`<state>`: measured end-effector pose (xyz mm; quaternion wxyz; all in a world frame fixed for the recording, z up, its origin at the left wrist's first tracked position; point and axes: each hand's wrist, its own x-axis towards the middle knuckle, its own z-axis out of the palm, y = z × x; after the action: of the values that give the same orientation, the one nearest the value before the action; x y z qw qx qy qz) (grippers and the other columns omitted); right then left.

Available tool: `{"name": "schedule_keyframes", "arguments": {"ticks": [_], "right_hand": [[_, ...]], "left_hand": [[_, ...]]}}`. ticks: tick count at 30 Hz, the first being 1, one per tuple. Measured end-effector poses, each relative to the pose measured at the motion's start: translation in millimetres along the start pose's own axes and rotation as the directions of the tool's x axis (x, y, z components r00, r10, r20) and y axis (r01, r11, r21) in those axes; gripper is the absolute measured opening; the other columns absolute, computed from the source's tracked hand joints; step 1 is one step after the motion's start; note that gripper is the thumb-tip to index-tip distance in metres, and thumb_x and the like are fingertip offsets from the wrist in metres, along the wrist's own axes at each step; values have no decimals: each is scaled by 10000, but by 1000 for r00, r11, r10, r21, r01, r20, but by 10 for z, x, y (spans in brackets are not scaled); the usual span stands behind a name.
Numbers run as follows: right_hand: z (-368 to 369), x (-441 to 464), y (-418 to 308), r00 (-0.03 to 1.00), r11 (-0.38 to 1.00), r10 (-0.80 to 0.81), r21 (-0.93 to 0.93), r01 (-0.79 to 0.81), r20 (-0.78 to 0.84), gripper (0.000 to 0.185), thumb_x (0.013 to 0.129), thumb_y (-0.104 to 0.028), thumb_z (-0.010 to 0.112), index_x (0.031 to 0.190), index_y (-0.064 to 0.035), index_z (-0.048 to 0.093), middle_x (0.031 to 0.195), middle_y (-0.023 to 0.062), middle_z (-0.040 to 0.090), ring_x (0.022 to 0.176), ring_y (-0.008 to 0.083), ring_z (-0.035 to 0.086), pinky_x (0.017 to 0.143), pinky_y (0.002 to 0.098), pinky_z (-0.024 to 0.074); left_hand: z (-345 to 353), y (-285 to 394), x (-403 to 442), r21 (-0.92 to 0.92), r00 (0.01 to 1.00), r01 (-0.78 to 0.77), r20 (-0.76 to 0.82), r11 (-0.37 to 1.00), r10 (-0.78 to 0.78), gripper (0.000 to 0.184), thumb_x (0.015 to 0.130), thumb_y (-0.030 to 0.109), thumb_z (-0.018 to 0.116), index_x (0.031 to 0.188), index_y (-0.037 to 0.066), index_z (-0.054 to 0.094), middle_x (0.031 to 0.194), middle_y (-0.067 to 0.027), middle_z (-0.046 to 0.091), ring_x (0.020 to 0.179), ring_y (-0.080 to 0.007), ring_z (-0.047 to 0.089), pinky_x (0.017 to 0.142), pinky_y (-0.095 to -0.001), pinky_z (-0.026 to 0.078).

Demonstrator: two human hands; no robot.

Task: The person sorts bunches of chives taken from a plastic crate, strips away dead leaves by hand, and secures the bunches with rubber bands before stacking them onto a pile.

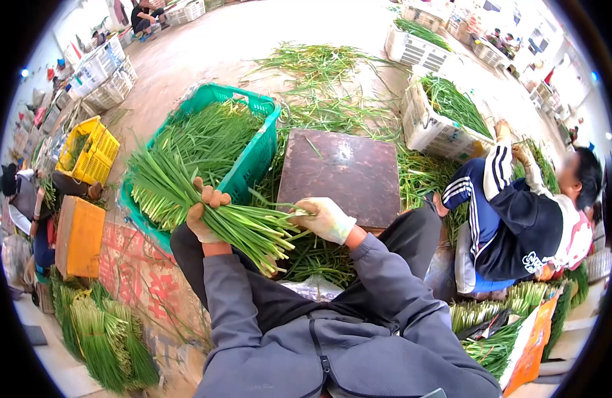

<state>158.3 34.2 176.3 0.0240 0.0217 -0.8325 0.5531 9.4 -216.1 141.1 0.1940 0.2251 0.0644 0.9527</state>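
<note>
My left hand [209, 211], in a pale glove with bare fingers, is wrapped round a thick bunch of garlic chives [253, 229]. The cut pale ends point right and down, and the leaves fan out to the upper left over a green plastic crate [261, 156]. My right hand [327, 220], in a white glove, is closed at the bunch's right side, its fingertips pinching a thin chive stalk. More chives [213, 136] fill the crate. Just beyond my right hand stands a low, dark brown board-topped block [339, 172].
Loose chives [319, 63] litter the floor ahead. White crates [438, 129] of chives stand at right, beside a seated co-worker [518, 205]. Tied bundles [100, 338] lie at lower left, near an orange box [80, 235] and a yellow crate [97, 156]. Another person [37, 212] sits far left.
</note>
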Motion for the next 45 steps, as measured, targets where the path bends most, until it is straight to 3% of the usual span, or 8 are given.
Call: {"name": "schedule_keyframes", "arguments": {"ticks": [9,14,17,24,32,33,38,45], "right_hand": [[-1094,-558,435,772,876,349,478,-67,-531,96,938,-100,626,860,-57,661,722,-33,597,574,52,449,527,218,347],[-2331,251,240,742,988,0,-115,-104,-671,251,900,-296,679,831,-55,660,687,-17,576,582,103,477,537,295,352],[-2639,894,-248,639,644,-66,-522,-560,-767,923,791,-458,790,1413,82,374,1178,299,652,1051,357,684,960,378,527],[-797,546,-861,982,970,15,-241,31,186,550,876,-407,677,1263,-17,643,1204,202,686,1106,300,666,976,365,503],[-255,88,234,980,988,8,-147,-38,-196,199,950,-183,663,958,5,728,775,40,696,636,97,604,614,263,516],[-364,50,364,903,943,322,12,-332,-284,204,948,-192,666,937,2,729,763,34,696,662,93,615,609,249,508],[-144,-287,281,995,984,87,158,-78,-52,568,875,-175,746,1365,10,527,1043,153,699,850,156,650,824,324,557],[192,-351,688,910,843,354,-495,-211,215,239,889,-219,679,1083,-84,712,993,189,702,928,376,674,846,427,527]], "left_hand": [[161,214,79,-216,970,-236,-109,947,217,560,805,5,673,1347,42,537,912,10,546,856,-148,540,867,-322,475],[20,88,181,-313,982,-189,-72,931,175,575,815,26,677,1370,64,532,986,-14,592,918,-167,565,949,-357,456],[28,-31,157,-282,989,-136,-85,950,117,576,812,29,686,1368,68,538,1019,-29,606,955,-188,574,966,-353,460],[34,-90,75,-175,996,-80,-49,981,72,593,825,68,705,1383,80,505,953,22,574,897,-143,572,931,-356,455],[-53,-36,79,-65,997,-71,-13,995,70,560,820,73,670,1357,46,515,835,47,471,773,-115,517,813,-308,435],[-42,-27,90,-70,998,-66,-22,995,65,560,820,73,670,1357,46,515,835,47,471,773,-115,517,813,-308,435],[-134,-66,124,-209,997,-78,-27,975,74,532,842,72,651,1352,39,502,863,28,492,811,-135,541,837,-317,449],[-129,-1,74,-221,995,-93,-51,971,84,495,881,64,622,1362,37,505,1061,-64,627,949,-214,592,957,-378,479]]}}
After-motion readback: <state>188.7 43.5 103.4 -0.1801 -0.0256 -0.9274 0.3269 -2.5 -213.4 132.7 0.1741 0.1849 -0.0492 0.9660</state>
